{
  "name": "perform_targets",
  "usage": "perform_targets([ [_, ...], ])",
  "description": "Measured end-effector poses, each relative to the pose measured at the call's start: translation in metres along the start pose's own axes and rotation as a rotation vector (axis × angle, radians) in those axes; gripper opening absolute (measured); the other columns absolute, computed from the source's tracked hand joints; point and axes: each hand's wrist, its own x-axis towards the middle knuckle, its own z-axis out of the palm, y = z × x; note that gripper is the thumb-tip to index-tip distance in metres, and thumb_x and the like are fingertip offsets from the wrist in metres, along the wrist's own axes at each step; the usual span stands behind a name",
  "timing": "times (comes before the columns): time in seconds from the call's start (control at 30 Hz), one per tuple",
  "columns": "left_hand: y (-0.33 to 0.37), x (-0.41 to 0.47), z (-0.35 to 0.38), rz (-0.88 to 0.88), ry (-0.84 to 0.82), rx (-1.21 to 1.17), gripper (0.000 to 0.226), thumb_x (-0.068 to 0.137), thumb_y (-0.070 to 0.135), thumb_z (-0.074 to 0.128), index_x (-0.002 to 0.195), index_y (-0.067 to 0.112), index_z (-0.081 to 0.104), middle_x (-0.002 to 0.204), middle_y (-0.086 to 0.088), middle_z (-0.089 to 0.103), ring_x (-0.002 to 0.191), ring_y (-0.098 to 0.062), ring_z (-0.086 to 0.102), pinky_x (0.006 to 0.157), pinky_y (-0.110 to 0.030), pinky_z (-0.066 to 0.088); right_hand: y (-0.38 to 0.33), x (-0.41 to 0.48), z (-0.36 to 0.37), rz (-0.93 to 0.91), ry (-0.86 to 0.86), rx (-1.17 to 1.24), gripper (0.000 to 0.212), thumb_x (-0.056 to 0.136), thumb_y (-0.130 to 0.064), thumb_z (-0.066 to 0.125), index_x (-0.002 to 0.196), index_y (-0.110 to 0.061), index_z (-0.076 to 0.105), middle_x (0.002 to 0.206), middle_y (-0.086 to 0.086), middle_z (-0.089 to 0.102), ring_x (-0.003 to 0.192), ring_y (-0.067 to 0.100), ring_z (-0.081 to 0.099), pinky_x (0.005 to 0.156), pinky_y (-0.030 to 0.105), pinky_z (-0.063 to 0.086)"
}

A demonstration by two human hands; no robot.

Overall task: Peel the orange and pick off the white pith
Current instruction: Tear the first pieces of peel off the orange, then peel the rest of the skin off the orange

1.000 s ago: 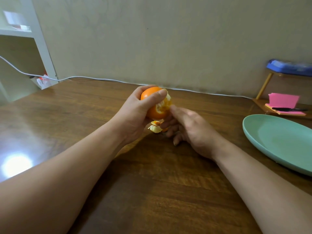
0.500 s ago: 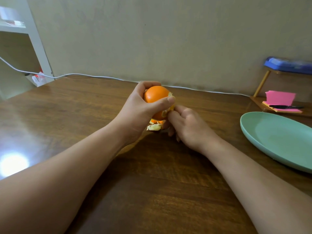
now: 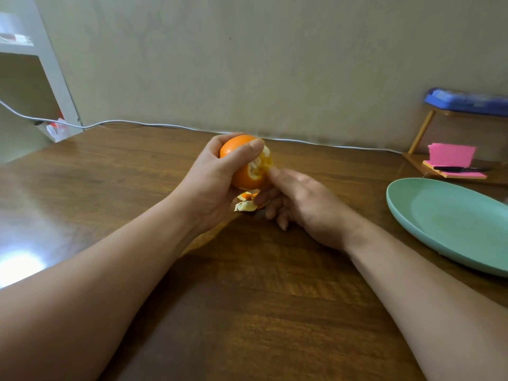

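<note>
Two hands meet over the table [image 3: 247, 298]. The left hand [image 3: 211, 182] has the orange [image 3: 243, 176] wrapped up tight, thumb laid across the top, fingers curled round the far side, fruit lifted clear of the wood. A bare patch shows on the orange's right flank, pale pith and yellow flesh, and it faces the right hand [image 3: 305, 204]. That hand comes in from the right, thumb tip touching the rim of the bare patch, the other fingers curled under and pointing down at the table. Is it pinching a flap of peel? Cannot tell from here, the contact is hidden. Most of the orange wears its skin.

Right below the orange, between the two hands, a few scraps [image 3: 246, 205] of peel lie on the table, just beside the right hand's curled fingers. Well out to the right of the right hand sits a green plate [image 3: 439, 224]. Beyond the plate are pink notes [image 3: 450, 155] with a black pen [image 3: 459, 169] lying on them. Behind both hands a white cable [image 3: 165, 125] runs along the foot of the wall.
</note>
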Motion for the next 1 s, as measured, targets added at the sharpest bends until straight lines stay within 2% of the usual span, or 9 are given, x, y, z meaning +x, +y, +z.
perform_targets([
  [0.1,-0.003,0.0,0.0,-0.007,-0.017,-0.018,0.071,0.076,0.03,0.085,0.138,0.013,0.057,0.13,-0.017,0.067,0.1,-0.024,0.076,0.082,-0.04,0.063,-0.001,0.0,0.0,-0.002,0.001,-0.015,0.055,0.102,-0.068,0.047,0.121,-0.02,0.066,0.099,0.011,0.076,0.077,0.023,0.066,0.055,0.03,0.05],
  [0.23,-0.004,0.002,-0.001,-0.034,-0.02,0.042,0.066,0.083,0.043,0.088,0.136,0.019,0.058,0.134,-0.017,0.067,0.112,-0.031,0.074,0.091,-0.049,0.064,0.0,-0.003,0.001,-0.062,0.079,-0.281,0.054,0.104,-0.073,0.037,0.12,-0.029,0.064,0.098,0.009,0.077,0.079,0.037,0.07,0.065,0.048,0.055],
  [0.3,-0.001,0.0,-0.002,-0.061,-0.037,0.177,0.057,0.089,0.057,0.081,0.133,0.028,0.06,0.133,-0.012,0.069,0.115,-0.032,0.075,0.098,-0.056,0.062,-0.002,-0.004,0.0,-0.086,0.107,-0.387,0.046,0.107,-0.069,0.034,0.112,-0.033,0.062,0.094,0.004,0.075,0.073,0.023,0.071,0.066,0.046,0.055],
  [0.4,0.006,0.0,-0.006,-0.084,-0.051,0.306,0.035,0.099,0.053,0.068,0.126,0.031,0.065,0.124,-0.008,0.073,0.105,-0.027,0.078,0.091,-0.049,0.065,-0.007,-0.007,-0.001,-0.117,0.133,-0.494,0.035,0.113,-0.054,0.036,0.098,-0.032,0.058,0.092,-0.004,0.069,0.071,0.004,0.062,0.069,0.031,0.045],
  [0.5,0.009,0.002,-0.01,-0.09,-0.019,0.317,0.028,0.103,0.036,0.067,0.126,0.021,0.067,0.123,-0.013,0.072,0.103,-0.028,0.078,0.086,-0.046,0.066,-0.011,-0.008,0.0,-0.149,0.119,-0.617,0.035,0.114,-0.049,0.037,0.099,-0.023,0.056,0.095,0.0,0.066,0.085,0.015,0.063,0.071,0.038,0.048],
  [0.57,0.008,0.002,-0.01,-0.095,0.004,0.321,0.033,0.101,0.038,0.069,0.126,0.017,0.067,0.124,-0.015,0.071,0.104,-0.029,0.078,0.086,-0.049,0.066,-0.013,-0.008,0.002,-0.154,0.13,-0.674,0.033,0.113,-0.045,0.038,0.101,-0.021,0.055,0.097,0.0,0.066,0.088,0.016,0.062,0.073,0.041,0.049],
  [0.7,0.003,-0.001,-0.003,-0.013,0.026,0.367,0.043,0.094,0.051,0.075,0.12,0.017,0.069,0.115,-0.012,0.073,0.095,-0.022,0.078,0.072,-0.039,0.065,-0.016,-0.008,0.005,-0.153,0.174,-0.755,0.025,0.109,-0.041,0.044,0.09,-0.025,0.049,0.091,-0.004,0.063,0.079,0.012,0.058,0.062,0.037,0.041],
  [0.8,0.001,-0.005,0.002,0.075,0.046,0.399,0.036,0.098,0.043,0.073,0.118,0.013,0.068,0.106,-0.009,0.07,0.078,-0.009,0.075,0.06,-0.029,0.062,-0.016,-0.008,0.008,-0.174,0.198,-0.758,0.021,0.105,-0.038,0.049,0.09,-0.023,0.051,0.087,-0.003,0.065,0.076,0.016,0.06,0.06,0.037,0.04],
  [1.0,0.001,-0.004,-0.001,0.106,0.067,0.434,0.033,0.098,0.044,0.074,0.115,0.016,0.07,0.108,-0.009,0.071,0.084,-0.013,0.076,0.064,-0.03,0.062,-0.018,-0.009,0.013,-0.151,0.238,-0.662,0.02,0.105,-0.033,0.053,0.095,-0.016,0.059,0.088,0.003,0.069,0.08,0.025,0.064,0.066,0.044,0.05],
])
